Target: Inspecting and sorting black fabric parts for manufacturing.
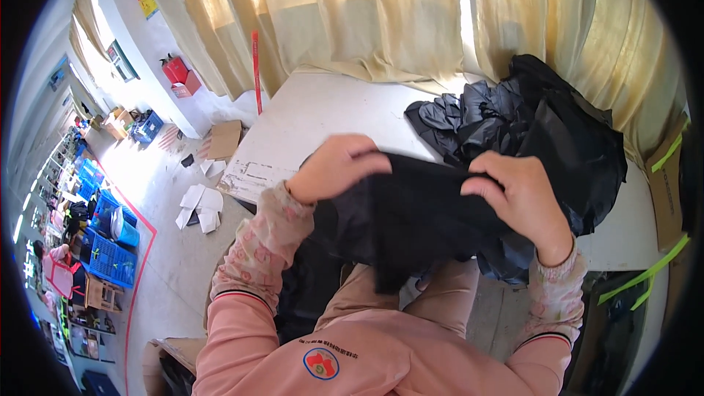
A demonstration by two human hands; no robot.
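A piece of black cloth [433,209] is stretched between my two hands above my lap, with its lower part hanging down and slightly blurred. My left hand [339,169] grips its upper left edge, thumb and fingers closed toward each other. At the upper right edge, my right hand [522,194] pinches the cloth between thumb and fingers. Just beyond the right hand, a heap of shiny black fabric [579,154] is piled on the white table [345,106] and drapes over its near edge. More dark cloth hangs below my left forearm.
Cream curtains [330,22] hang behind the table. At the right stands a cardboard box [664,205] with yellow-green tape. Paper scraps [199,207] and flattened cardboard [224,139] lie on the floor to the left, with blue crates [111,258] farther off.
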